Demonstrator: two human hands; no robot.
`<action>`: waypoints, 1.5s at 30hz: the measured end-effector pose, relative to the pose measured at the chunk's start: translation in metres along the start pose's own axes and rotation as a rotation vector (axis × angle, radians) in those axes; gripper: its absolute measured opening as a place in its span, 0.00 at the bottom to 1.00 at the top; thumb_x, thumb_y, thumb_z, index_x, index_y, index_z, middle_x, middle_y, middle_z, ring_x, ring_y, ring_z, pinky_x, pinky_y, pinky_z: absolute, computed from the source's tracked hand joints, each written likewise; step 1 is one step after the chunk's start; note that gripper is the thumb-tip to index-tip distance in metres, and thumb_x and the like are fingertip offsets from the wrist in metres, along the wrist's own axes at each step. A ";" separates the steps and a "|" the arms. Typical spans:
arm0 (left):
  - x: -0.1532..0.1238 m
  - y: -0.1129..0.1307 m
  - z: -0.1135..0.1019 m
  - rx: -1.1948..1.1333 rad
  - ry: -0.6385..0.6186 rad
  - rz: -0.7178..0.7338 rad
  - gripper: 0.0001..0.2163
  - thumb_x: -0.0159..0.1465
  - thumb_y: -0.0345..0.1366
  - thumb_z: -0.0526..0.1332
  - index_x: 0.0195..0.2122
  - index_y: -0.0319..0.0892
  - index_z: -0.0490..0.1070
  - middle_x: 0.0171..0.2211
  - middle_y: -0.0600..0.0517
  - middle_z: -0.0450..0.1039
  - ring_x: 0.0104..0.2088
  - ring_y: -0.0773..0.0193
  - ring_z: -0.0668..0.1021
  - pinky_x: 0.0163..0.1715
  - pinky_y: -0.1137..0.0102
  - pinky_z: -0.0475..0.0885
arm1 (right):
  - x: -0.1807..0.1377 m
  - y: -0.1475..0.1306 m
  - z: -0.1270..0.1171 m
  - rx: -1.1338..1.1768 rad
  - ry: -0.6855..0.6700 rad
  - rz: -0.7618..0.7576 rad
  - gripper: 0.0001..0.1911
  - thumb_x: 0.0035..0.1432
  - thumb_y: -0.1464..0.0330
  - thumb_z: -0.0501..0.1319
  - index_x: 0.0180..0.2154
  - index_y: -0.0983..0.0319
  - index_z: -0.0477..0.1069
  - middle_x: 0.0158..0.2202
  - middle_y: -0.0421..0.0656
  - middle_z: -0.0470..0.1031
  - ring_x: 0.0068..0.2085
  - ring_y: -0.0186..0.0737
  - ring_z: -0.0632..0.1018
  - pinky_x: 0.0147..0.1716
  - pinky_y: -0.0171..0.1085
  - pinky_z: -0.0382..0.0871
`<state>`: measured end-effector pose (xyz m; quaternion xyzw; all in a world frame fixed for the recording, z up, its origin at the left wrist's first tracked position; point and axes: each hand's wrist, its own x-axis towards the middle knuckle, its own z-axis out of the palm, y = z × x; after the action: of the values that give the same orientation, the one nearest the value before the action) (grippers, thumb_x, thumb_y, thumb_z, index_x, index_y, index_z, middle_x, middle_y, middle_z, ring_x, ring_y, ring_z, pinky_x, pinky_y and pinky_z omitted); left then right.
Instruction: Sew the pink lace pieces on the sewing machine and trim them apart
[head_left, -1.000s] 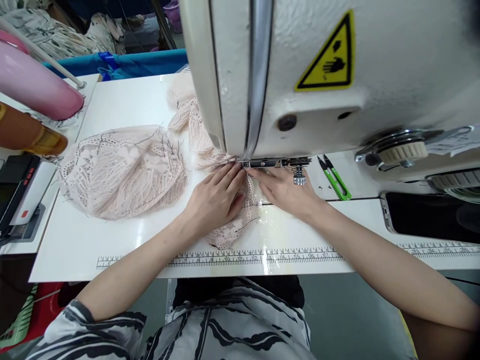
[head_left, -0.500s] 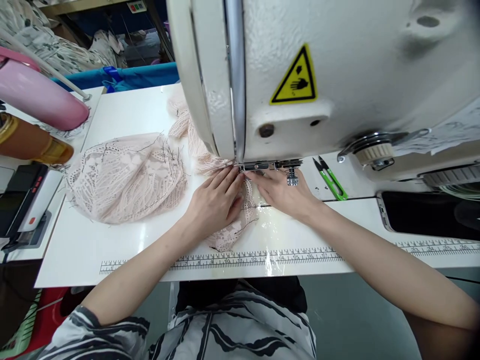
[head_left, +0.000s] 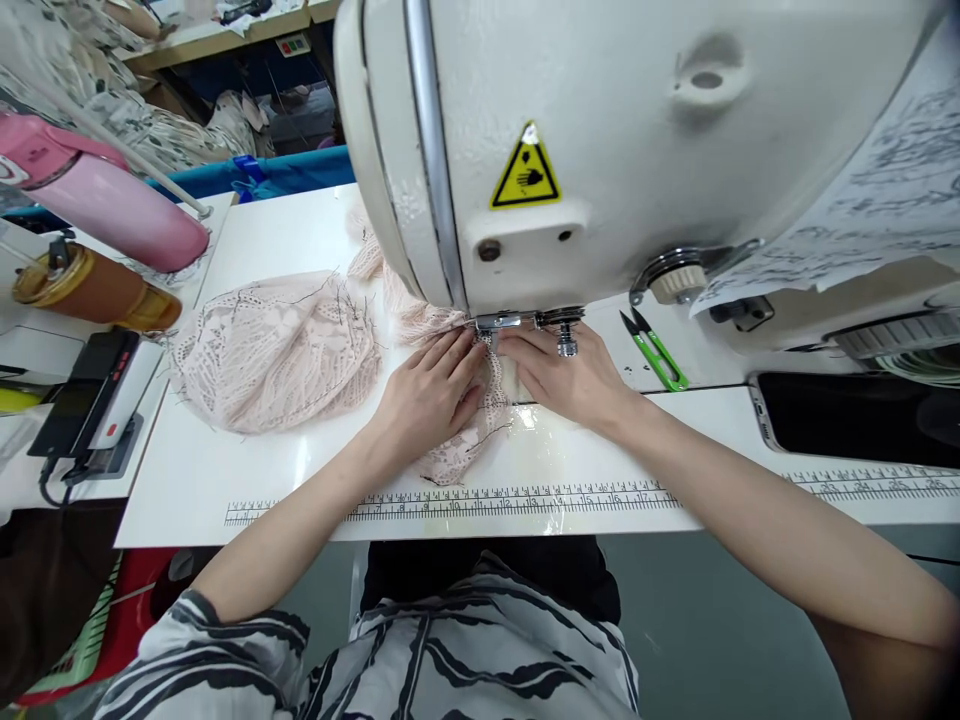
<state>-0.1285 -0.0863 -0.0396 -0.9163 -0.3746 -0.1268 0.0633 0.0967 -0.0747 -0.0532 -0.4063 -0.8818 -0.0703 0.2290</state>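
Observation:
Pale pink lace fabric [head_left: 459,462] runs under the presser area of a white sewing machine [head_left: 600,120]. My left hand [head_left: 433,392] lies on this lace, fingers stretched out and pressing it flat beside the needle area. To the right of the needle, my right hand [head_left: 564,372] rests palm down on the bed with fingers extended; its fingertips come close to the lace edge, partly behind the machine's metal parts. A second bundle of pink lace [head_left: 277,350] with loose dark threads lies to the left. More lace shows behind the needle.
Green thread snips [head_left: 656,352] and a black phone [head_left: 855,420] lie on the right. A printed ruler strip [head_left: 465,503] follows the table's front edge. At the left stand a pink bottle [head_left: 127,205], an amber cup [head_left: 105,285] and a black device [head_left: 86,390].
The head view has shifted, so the machine sits further left and more of the left side shows. My hands stay almost in place on the lace, the right fingertips slightly farther from the needle.

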 end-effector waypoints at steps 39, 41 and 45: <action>-0.022 0.004 -0.060 -0.076 0.032 0.156 0.18 0.75 0.42 0.54 0.31 0.39 0.73 0.18 0.56 0.68 0.17 0.68 0.72 0.18 0.71 0.58 | -0.001 -0.003 -0.001 0.229 0.145 -0.403 0.07 0.61 0.75 0.56 0.37 0.62 0.72 0.36 0.41 0.80 0.41 0.40 0.78 0.36 0.39 0.71; -0.019 0.003 -0.057 -0.074 -0.006 0.170 0.18 0.73 0.47 0.56 0.35 0.38 0.74 0.19 0.55 0.70 0.18 0.66 0.73 0.18 0.70 0.59 | 0.000 -0.003 -0.002 0.248 0.141 -0.416 0.07 0.61 0.76 0.57 0.36 0.61 0.72 0.36 0.40 0.80 0.41 0.39 0.79 0.38 0.39 0.73; -0.011 -0.002 -0.040 -0.080 -0.070 0.144 0.11 0.71 0.40 0.59 0.38 0.39 0.74 0.23 0.54 0.75 0.21 0.65 0.75 0.19 0.70 0.60 | 0.000 -0.001 -0.004 0.309 0.156 -0.432 0.06 0.62 0.75 0.58 0.37 0.60 0.72 0.38 0.40 0.81 0.43 0.39 0.80 0.40 0.39 0.75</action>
<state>-0.1450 -0.1013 -0.0044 -0.9465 -0.3045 -0.1046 0.0223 0.0976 -0.0762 -0.0499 -0.1622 -0.9280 -0.0133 0.3352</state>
